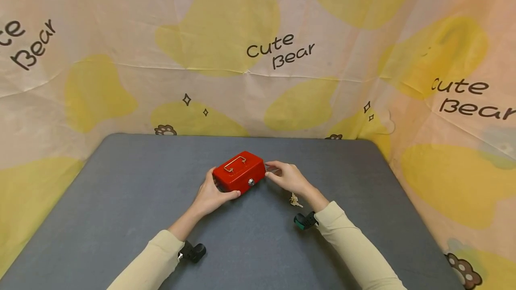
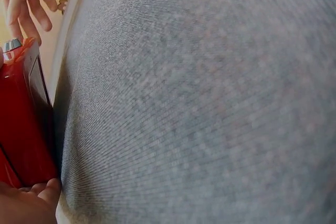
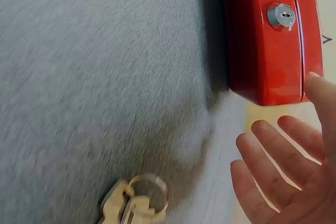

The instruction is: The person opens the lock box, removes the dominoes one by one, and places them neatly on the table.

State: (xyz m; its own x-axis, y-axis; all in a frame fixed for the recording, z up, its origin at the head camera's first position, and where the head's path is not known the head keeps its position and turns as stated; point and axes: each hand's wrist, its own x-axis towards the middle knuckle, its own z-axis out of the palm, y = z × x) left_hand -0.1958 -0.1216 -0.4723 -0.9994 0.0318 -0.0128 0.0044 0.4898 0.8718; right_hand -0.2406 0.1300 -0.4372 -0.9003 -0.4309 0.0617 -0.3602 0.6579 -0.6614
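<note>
A red metal cash box point(image 1: 242, 173) has a wire carrying handle on its lid and a round silver lock point(image 3: 282, 16) on its front. My left hand point(image 1: 211, 195) grips its left end, the thumb along the front lower edge. Part of the dark underside of the box shows in the left wrist view, next to the tabletop. At the opposite end is my right hand point(image 1: 287, 177), its thumb at the lid's edge and its other fingers spread loosely beside the box. Keys on a ring point(image 3: 137, 203) lie on the table below the right hand.
The grey table point(image 1: 161, 160) runs back to a hanging cloth point(image 1: 225, 102) printed with yellow patches and "cute Bear" lettering. Black devices are strapped at both wrists, one at the left wrist point(image 1: 194, 252) and one at the right wrist point(image 1: 305, 221).
</note>
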